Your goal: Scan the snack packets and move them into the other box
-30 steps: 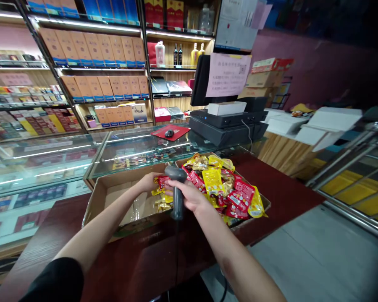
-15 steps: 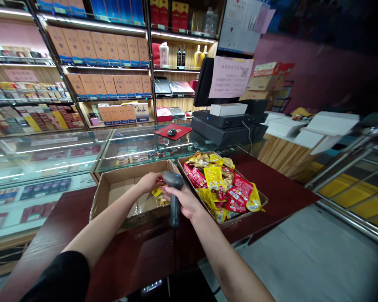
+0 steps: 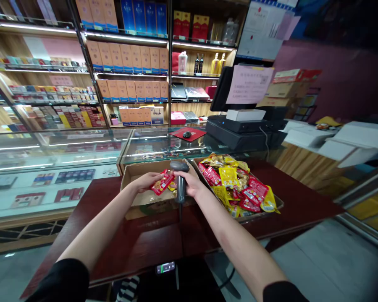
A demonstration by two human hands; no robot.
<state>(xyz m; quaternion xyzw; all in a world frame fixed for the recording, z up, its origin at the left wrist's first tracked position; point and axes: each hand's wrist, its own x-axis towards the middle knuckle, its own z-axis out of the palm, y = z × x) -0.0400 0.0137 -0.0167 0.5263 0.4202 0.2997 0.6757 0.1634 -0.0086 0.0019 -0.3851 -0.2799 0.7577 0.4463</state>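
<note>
My left hand pinches a red snack packet above the left cardboard box. Beside it, my right hand is wrapped round the handle of a black barcode scanner, whose head tilts toward the packet. A few yellow packets lie in the left box, partly behind the scanner. Close to my right hand stands a second cardboard box heaped with red, yellow and gold packets.
Both boxes rest on a dark red table against a glass display counter. A monitor, cash drawer and mouse stand behind. A lit phone-like device sits below the table's front edge.
The view has swung left, so things appear further right. My left hand has brought the red packet up into plain sight beside the scanner, which my right hand still holds.
</note>
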